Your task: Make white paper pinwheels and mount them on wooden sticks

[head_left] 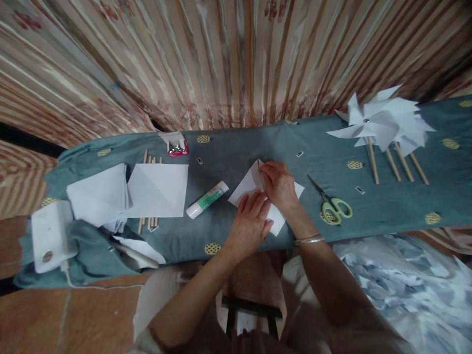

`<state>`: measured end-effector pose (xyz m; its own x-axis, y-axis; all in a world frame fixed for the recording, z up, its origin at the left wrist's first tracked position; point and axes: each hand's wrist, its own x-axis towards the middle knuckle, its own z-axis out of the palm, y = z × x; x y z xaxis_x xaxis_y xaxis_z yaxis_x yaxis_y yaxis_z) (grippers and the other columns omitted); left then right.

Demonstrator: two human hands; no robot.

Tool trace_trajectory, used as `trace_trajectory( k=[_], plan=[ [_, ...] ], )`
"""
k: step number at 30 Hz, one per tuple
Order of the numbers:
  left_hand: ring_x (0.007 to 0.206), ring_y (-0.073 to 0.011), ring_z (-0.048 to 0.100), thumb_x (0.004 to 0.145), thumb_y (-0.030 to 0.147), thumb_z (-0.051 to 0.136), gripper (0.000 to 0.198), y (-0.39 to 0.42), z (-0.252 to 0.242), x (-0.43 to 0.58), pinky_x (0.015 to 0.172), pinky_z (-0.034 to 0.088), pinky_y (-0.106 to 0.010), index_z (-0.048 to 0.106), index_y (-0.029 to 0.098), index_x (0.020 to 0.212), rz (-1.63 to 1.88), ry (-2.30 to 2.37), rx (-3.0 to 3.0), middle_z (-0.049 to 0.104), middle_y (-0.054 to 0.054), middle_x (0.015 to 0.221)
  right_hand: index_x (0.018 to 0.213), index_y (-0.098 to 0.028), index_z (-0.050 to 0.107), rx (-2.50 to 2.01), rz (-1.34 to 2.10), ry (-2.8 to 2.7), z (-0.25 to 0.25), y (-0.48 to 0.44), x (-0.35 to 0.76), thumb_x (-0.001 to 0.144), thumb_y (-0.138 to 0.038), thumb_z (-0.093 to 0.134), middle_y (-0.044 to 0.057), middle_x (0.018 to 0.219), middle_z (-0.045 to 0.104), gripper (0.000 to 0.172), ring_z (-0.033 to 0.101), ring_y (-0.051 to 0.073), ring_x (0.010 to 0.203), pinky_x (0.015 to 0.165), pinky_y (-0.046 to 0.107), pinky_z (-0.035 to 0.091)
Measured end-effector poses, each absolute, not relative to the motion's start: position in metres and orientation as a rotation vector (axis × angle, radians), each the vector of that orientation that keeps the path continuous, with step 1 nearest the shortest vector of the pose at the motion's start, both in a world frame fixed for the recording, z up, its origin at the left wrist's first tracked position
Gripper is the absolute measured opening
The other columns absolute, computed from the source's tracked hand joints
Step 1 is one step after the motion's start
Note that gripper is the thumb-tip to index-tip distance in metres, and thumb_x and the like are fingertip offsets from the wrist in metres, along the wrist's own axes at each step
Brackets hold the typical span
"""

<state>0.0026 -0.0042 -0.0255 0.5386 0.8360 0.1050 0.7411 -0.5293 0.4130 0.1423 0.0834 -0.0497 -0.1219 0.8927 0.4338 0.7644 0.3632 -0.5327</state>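
Note:
A white paper square (245, 189) lies on the blue-grey cloth (236, 152) in the middle of the table. My left hand (250, 223) rests flat on its near part, fingers stretched out and pressing it down. My right hand (280, 187) pinches a folded corner of the paper near the sheet's centre. A glue stick (206, 199) with a green label lies just left of the paper. Scissors (332, 204) with yellow-green handles lie to the right.
Finished white paper pinwheels (383, 123) on wooden sticks lie at the far right. A pile of white paper squares (129, 191) covers wooden sticks at the left. A red pin box (177, 145) sits at the back, a white power bank (49, 233) at the far left.

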Motion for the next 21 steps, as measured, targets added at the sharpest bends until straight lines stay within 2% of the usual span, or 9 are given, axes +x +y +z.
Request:
trace_trajectory(
  k=[16,21],
  plan=[
    [0.144,-0.0316,0.036,0.093,0.029,0.055,0.045,-0.006,-0.026,0.003,0.12,0.028,-0.052,0.051,0.009,0.133,0.432,1.297,2.433,0.051,-0.018,0.145,0.108,-0.019,0.074,-1.503,0.156,-1.944,-0.051,0.097,0.136,0.095,-0.016,0.039,0.012,0.107,0.069,0.037,0.059,0.025,0.092,0.088,0.041,0.05],
    [0.145,-0.0298,0.034,0.092,0.028,0.056,0.047,-0.005,-0.025,0.003,0.121,0.027,-0.052,0.049,0.011,0.135,0.441,1.294,2.408,0.05,-0.017,0.146,0.122,-0.016,0.067,-1.498,0.15,-1.977,-0.051,0.091,0.135,0.095,-0.017,0.038,0.015,0.117,0.066,0.04,0.059,0.028,0.103,0.094,0.047,0.047]
  ],
)
